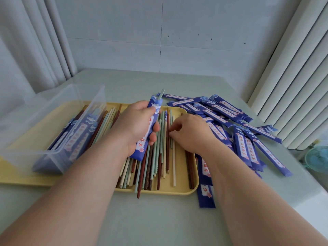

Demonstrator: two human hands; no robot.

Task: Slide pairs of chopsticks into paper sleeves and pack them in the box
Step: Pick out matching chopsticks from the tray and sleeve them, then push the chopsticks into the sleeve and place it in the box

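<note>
My left hand (137, 126) grips a blue paper sleeve (153, 110) held upright over the yellow tray (179, 189); one pale green chopstick (161, 93) sticks out of its top. My right hand (189, 133) reaches down into the loose chopsticks (159, 157) on the tray, its curled fingertips pinching at a chopstick near the middle of the pile. The chopsticks are green, cream, brown and dark red. A clear plastic box (53, 128) at the left stands on the tray and holds several filled blue sleeves.
A heap of empty blue sleeves (230, 121) spreads over the pale green table (159, 219) to the right of the tray. White curtains hang left and right, and a small fan (317, 158) stands low at the far right.
</note>
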